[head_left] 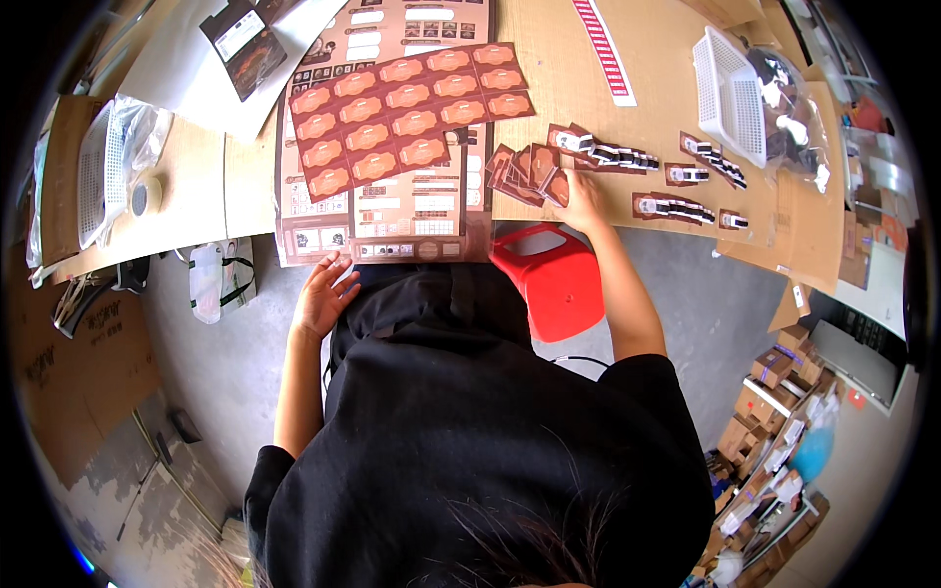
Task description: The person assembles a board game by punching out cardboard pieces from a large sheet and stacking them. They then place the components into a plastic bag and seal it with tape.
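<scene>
At the table's front edge my left hand [326, 297] rests beside the lower left corner of a large brown printed board [407, 220], its fingers apart and nothing in them. My right hand [582, 204] is closed on a small dark red-brown card [558, 186] at the right end of a loose, fanned pile of cards [517, 174]. A sheet of red-brown cards [407, 93], printed with repeated orange labels, lies slanted across the board. Just beyond my right hand, cards with black-and-white pieces overlap in a row [613, 155].
More black-and-white card rows [676, 208] lie to the right, near a white plastic basket [720, 98]. A red-and-white strip [603, 49] lies farther back. Another basket [98, 176] and a tape roll [146, 196] are at left. A red stool [561, 284] stands below the table edge.
</scene>
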`<state>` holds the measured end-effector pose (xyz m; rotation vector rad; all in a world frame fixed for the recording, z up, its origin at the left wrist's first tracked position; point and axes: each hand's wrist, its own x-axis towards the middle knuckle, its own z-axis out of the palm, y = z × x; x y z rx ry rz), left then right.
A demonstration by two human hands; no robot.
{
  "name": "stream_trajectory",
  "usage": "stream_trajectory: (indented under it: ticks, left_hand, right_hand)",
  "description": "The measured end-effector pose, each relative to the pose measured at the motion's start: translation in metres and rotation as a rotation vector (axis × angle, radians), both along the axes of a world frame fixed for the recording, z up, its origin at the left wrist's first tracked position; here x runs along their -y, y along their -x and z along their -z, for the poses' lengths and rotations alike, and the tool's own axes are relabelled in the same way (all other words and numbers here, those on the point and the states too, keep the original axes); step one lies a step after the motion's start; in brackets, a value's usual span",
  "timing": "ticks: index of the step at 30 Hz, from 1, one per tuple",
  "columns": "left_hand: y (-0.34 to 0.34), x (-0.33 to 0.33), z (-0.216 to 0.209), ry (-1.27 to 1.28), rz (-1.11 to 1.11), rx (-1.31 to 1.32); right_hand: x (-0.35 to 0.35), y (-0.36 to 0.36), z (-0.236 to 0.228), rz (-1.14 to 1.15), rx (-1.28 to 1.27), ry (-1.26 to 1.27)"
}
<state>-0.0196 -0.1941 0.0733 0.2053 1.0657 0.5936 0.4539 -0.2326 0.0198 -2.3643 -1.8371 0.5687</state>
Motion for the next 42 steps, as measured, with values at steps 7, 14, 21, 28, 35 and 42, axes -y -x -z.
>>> stream_trajectory:
  ticks: [7, 14, 21, 28, 35, 42]
  left_hand:
    - [-0.002, -0.001, 0.002, -0.010, 0.034, -0.051]
    - [0.004, 0.002, 0.007, -0.011, 0.033, -0.061]
    - [0.008, 0.009, 0.006, -0.023, 0.006, -0.066]
    - [0.008, 0.012, 0.010, -0.011, 0.001, -0.068]
    - [0.006, 0.016, 0.011, -0.029, -0.016, -0.074]
    - [0.010, 0.019, 0.015, -0.041, -0.008, -0.077]
  right_hand:
    - [-0.002, 0.013, 0.014, 0.179, -0.128, -0.207]
    - [-0.034, 0.024, 0.010, 0.268, -0.061, -0.214]
    - [-0.061, 0.060, -0.001, 0.531, -0.016, -0.047]
    - [-0.055, 0.079, -0.009, 0.345, 0.173, -0.081]
    - [-0.030, 0.062, 0.012, 0.237, 0.111, -0.303]
    - [-0.026, 0.065, 0.014, 0.081, 0.081, -0.264]
